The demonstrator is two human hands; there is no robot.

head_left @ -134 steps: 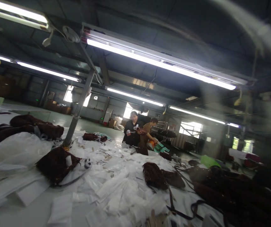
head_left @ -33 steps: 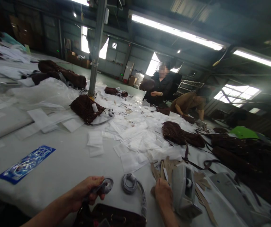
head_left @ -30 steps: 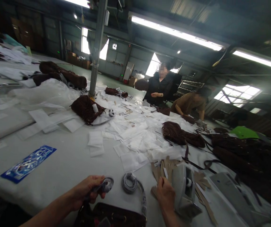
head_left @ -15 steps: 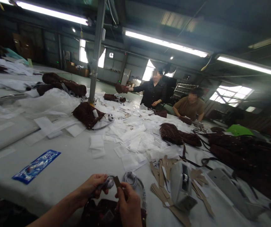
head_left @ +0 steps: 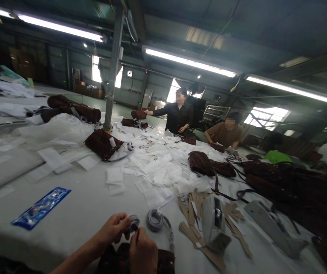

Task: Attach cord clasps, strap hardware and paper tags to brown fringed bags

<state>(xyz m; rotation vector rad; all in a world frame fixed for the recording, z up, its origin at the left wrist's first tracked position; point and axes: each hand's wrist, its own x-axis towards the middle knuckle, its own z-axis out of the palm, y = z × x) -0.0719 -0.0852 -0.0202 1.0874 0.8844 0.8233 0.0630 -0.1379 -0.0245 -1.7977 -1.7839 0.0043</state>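
Observation:
A dark brown bag (head_left: 166,260) lies at the table's near edge, partly hidden by my arms. Above it my left hand (head_left: 114,228) pinches a loop wrapped in grey film (head_left: 134,220). My right hand (head_left: 143,249) is closed close beside it, its fingertips meeting the loop. A short dark brown strip (head_left: 135,229) shows only slightly between the two hands. Just to the right, a second grey-wrapped ring (head_left: 154,220) rests on the table, and from it a wrapped strap (head_left: 171,234) runs down to the bag.
Grey tape dispensers (head_left: 216,222) stand on the right among brown paper strips (head_left: 190,228). A blue packet (head_left: 42,207) lies left. White foam sheets (head_left: 163,167) and brown bags (head_left: 103,144) spread across the table, by a metal post (head_left: 112,72). Two people (head_left: 179,114) work opposite.
My right hand has moved left, bringing the brown strip against the wrapped loop, where it is now mostly hidden. The camera view has shifted slightly. Across the table, a person's outstretched arm has lowered slightly.

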